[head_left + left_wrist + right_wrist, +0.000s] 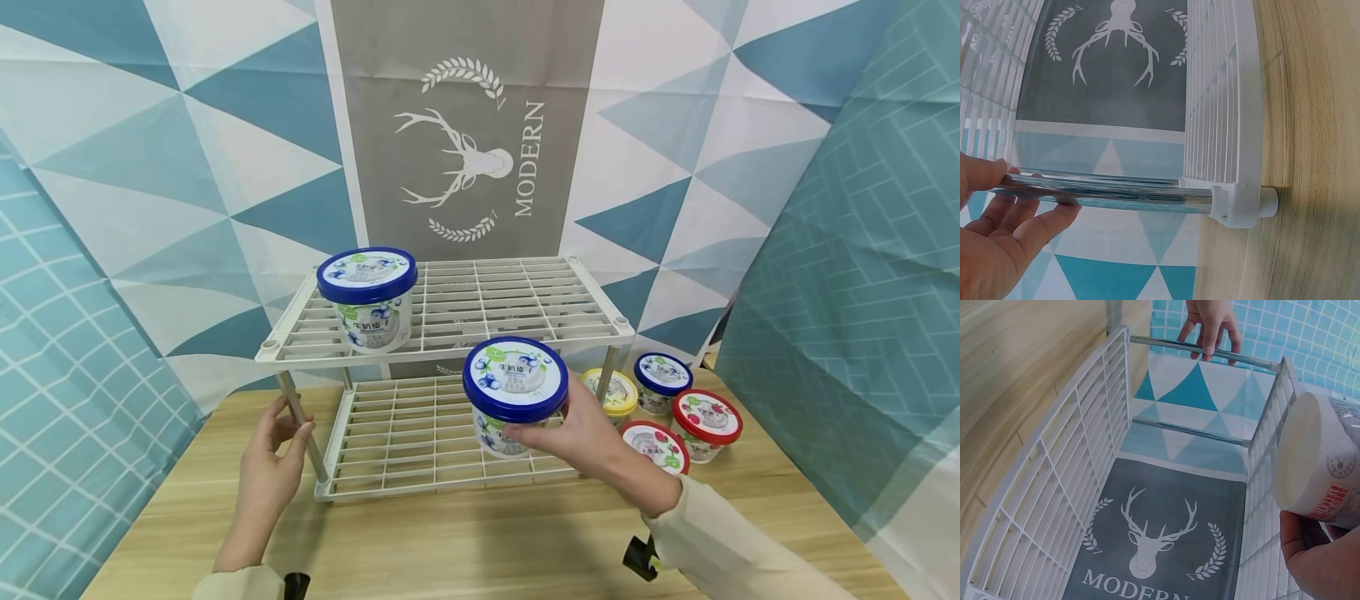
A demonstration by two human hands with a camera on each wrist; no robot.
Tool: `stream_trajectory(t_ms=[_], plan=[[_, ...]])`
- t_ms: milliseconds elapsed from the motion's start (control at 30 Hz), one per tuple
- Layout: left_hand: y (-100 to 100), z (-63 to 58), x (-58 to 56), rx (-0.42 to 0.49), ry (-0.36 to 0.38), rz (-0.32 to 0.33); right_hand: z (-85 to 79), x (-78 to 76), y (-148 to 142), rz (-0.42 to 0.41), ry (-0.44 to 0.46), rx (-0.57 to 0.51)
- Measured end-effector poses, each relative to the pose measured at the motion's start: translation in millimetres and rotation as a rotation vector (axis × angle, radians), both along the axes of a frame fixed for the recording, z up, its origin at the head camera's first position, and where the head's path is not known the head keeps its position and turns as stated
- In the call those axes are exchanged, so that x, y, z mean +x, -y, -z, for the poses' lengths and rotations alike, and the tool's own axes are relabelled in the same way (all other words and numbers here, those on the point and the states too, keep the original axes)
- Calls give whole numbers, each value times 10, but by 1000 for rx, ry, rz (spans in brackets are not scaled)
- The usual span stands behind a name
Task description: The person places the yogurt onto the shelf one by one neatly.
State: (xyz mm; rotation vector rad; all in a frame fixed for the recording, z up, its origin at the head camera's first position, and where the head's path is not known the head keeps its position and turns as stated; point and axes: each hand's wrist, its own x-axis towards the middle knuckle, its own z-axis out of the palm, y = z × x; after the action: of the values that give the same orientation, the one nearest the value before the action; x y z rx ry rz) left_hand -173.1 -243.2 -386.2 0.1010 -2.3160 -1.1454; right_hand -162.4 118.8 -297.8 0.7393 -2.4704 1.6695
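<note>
My right hand [592,425] grips a white tub with a blue lid and blueberry print [516,387], in front of the two-tier white rack [450,354]. In the right wrist view the held tub [1316,462] shows its pale bottom, with the fingers against its side. A second blue-lidded tub [375,321] stands upright on the upper shelf at the left. My left hand [273,458] holds the rack's front left metal post [303,425]. The left wrist view shows the thumb on one side of this post [1147,195] and fingers on the other.
Right of the rack, on the wooden table [420,542], stand a yellow-lidded tub [617,392], another blue-lidded tub [663,379] and two red-lidded tubs [707,421]. A patterned cloth [652,150] hangs behind the rack.
</note>
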Motion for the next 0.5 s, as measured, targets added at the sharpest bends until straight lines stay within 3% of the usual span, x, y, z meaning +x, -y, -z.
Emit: stream_trajectory(t_ms=[500], plan=[[12,-12,13,-1,40,13,-95,-18,40,-10,-7,-7]])
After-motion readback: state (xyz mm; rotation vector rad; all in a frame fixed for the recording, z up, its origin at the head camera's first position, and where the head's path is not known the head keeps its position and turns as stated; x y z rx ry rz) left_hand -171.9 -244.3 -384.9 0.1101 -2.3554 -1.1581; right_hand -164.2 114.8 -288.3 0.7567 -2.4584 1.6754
